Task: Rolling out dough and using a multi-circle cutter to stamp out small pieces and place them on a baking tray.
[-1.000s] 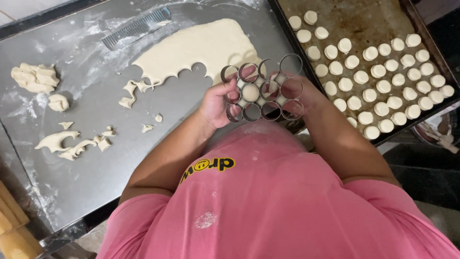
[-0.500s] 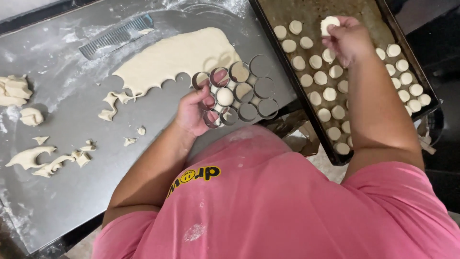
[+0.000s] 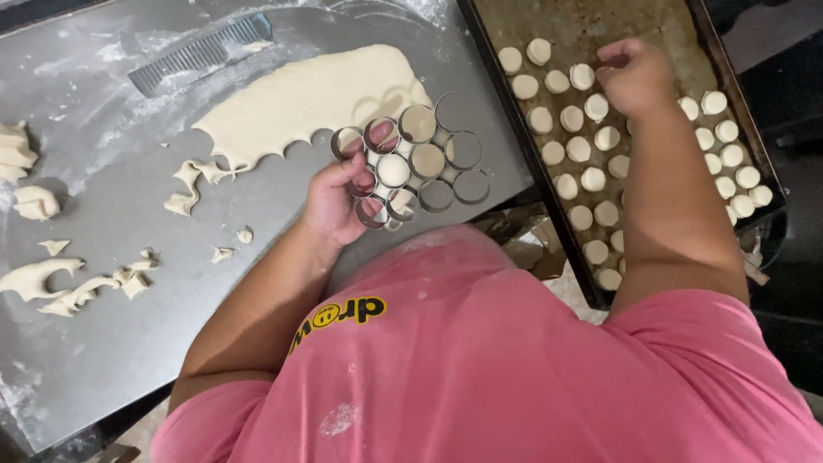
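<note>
My left hand (image 3: 339, 197) grips a metal cutter (image 3: 416, 163) made of several joined rings, held just above the grey floured table; a few rings still hold dough rounds. My right hand (image 3: 634, 77) hovers over the dark baking tray (image 3: 480, 51) among rows of small dough rounds (image 3: 591, 178), fingers curled downward; whether it holds a round I cannot tell. The rolled dough sheet (image 3: 309, 99), with scalloped cut-outs along its near edge, lies beyond the cutter.
Dough scraps (image 3: 77, 287) lie scattered at the table's left, with a lump (image 3: 34, 201) further left. A dark ridged comb-like tool (image 3: 201, 56) lies at the back. The tray's edge borders the table on the right.
My right hand went from the cutter out to the tray and now sits lower among the rounds. The left hand keeps holding the cutter over the table.
</note>
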